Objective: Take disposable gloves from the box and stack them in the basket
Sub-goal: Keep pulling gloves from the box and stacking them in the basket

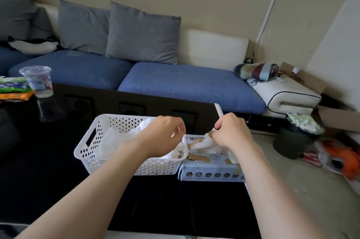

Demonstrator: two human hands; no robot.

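Clamped on a white glove (202, 144) bunched at the box (210, 169) slot with right hand (231, 133) fingertips; curled over the glove pile (116, 141) at the basket (93, 127) right end with left hand (163, 135), can't tell if gripping anything. Looks thin, limp, near weightless, clingy, easy to tear; best to pinch one cuff edge, pull slowly.

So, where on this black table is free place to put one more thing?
Free: the dark table left of the white basket, up to the plastic cup, and the strip in front of the basket. Crowded: the glove box touches the basket's right side, where left hand and right hand pinch a glove; packets lie beside the cup.
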